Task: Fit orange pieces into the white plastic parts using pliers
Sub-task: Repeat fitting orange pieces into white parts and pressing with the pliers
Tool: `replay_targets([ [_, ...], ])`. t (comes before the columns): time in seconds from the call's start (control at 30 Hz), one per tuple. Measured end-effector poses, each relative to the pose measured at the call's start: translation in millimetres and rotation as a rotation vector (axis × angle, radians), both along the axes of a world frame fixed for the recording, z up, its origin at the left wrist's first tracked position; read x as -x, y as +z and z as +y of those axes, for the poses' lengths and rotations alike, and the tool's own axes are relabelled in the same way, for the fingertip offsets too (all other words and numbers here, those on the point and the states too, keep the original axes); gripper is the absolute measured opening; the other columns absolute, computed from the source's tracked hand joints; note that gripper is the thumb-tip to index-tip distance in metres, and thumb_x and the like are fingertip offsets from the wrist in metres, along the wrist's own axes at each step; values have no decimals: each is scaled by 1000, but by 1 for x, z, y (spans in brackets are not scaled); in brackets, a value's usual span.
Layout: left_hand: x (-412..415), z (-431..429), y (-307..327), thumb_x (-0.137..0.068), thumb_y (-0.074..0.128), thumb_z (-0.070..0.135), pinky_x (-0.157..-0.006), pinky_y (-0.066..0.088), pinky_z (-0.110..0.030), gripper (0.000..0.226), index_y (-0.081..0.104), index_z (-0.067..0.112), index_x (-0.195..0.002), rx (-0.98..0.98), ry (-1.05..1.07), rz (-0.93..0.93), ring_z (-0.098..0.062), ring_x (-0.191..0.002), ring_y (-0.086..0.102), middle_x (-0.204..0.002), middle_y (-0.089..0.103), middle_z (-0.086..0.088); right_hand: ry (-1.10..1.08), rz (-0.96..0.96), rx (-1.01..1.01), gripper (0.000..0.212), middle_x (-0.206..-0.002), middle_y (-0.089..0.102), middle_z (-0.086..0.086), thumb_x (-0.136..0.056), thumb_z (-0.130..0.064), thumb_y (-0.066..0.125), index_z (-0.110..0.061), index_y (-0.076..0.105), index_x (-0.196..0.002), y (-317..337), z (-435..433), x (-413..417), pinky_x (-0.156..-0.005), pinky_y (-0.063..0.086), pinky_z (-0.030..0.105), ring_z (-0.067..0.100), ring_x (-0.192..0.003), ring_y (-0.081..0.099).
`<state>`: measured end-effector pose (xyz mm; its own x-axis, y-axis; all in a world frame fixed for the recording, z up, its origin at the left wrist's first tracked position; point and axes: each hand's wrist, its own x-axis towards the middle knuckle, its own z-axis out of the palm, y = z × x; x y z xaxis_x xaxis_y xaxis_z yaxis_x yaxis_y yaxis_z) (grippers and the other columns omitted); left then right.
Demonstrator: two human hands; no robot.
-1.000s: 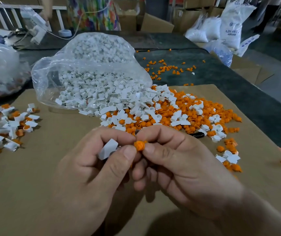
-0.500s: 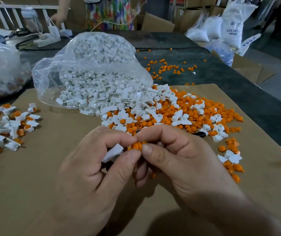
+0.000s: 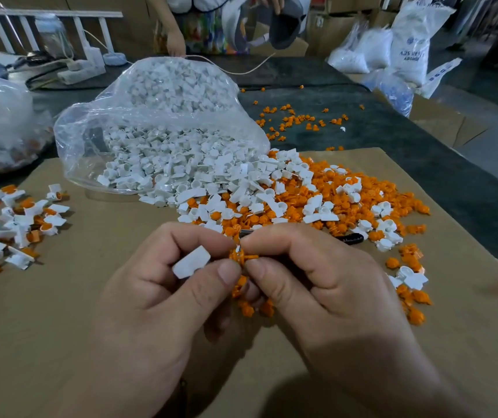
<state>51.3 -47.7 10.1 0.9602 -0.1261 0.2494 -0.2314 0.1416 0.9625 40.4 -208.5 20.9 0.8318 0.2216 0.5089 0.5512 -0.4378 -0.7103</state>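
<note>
Left hand (image 3: pixel 151 297) has a white plastic part (image 3: pixel 190 262) pinched between thumb and forefinger. Right hand (image 3: pixel 326 291) is pinching an orange piece (image 3: pixel 243 256) right up against it, thumbs nearly touching. A few spare orange pieces (image 3: pixel 247 307) show in the gap below the thumbs. Just past the knuckles is the big mixed pile (image 3: pixel 317 200) of orange and white bits on the cardboard sheet (image 3: pixel 91 297), spilling from a clear bag (image 3: pixel 157 122) stuffed with white parts. Off left sits a smaller heap (image 3: pixel 15 224), white with orange in them. Something dark (image 3: pixel 351 238) pokes out of the pile, can't tell if it's the pliers
</note>
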Motion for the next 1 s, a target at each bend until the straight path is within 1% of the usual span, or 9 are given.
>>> replay_targets([
  [0.27, -1, 8, -12, -66, 86, 48, -39, 42, -23, 36, 71, 19, -84, 135, -88, 70, -17, -41, 53, -62, 66, -5, -9, -11, 16, 10, -84, 64, -15, -95, -26, 57, -29, 65, -100, 1, -1, -1, -64, 52, 19, 7, -84, 65],
  [0.4, -10, 5, -15, -73, 62, 25, -35, 37, -22, 15, 70, 17, -64, 107, 43, 256, -21, -32, 45, -52, 56, -13, 88, 204, -151, 12, -81, 68, -13, -93, -24, 58, -34, 64, -96, 0, -1, -2, -60, 53, 16, 8, -76, 68],
  [0.53, -14, 4, -16, -84, 50, 10, -34, 37, -24, 34, 65, 18, -55, 71, 117, 326, -24, -31, 43, -50, 55, -16, 153, 354, -310, 7, -78, 70, 0, -91, -28, 60, -30, 66, -93, -2, 0, -3, -57, 59, 39, 18, -68, 69],
  [0.63, -8, 8, -21, -75, 68, 34, -55, 51, -46, 16, 72, 19, -70, -48, 193, 167, -29, -57, 59, -66, 64, -14, 178, 377, -374, 9, -78, 70, 5, -90, -31, 60, -25, 67, -93, -4, 0, -4, -55, 57, 54, 24, -65, 69],
  [0.67, -8, 11, -22, -70, 71, 44, -63, 52, -52, 23, 75, 22, -78, -137, 215, 104, -25, -67, 63, -71, 66, -7, 172, 379, -368, 12, -77, 70, 5, -89, -34, 60, -25, 67, -93, -3, 0, -4, -55, 57, 54, 24, -66, 69],
  [0.73, -10, 16, -21, -63, 70, 56, -64, 54, -34, 34, 78, 31, -85, -241, 267, 39, -10, -69, 62, -76, 68, 4, 148, 382, -332, 13, -77, 70, 3, -87, -37, 60, -28, 67, -93, -2, 0, -3, -56, 58, 50, 21, -66, 69],
  [0.8, -12, 18, -17, -58, 72, 57, -51, 48, -19, 38, 79, 32, -86, -203, 257, 47, -5, -58, 55, -69, 68, 4, 104, 373, -278, 9, -75, 70, -1, -88, -38, 62, -31, 66, -92, -2, 0, -3, -55, 59, 38, 15, -67, 69],
  [0.9, -11, 13, -19, -58, 76, 51, -45, 44, -18, 38, 79, 25, -85, -108, 173, 101, -10, -52, 54, -58, 61, 0, 55, 354, -229, 13, -72, 69, -5, -87, -43, 59, -32, 66, -90, 1, 0, -2, -56, 54, 21, 9, -66, 68],
  [1.0, -10, 10, -20, -61, 78, 43, -43, 45, -22, 34, 77, 18, -83, 4, 86, 166, -14, -49, 57, -57, 61, -6, 49, 364, -220, 9, -72, 69, -4, -85, -37, 60, -31, 66, -89, 2, -1, -1, -57, 55, 22, 9, -66, 68],
])
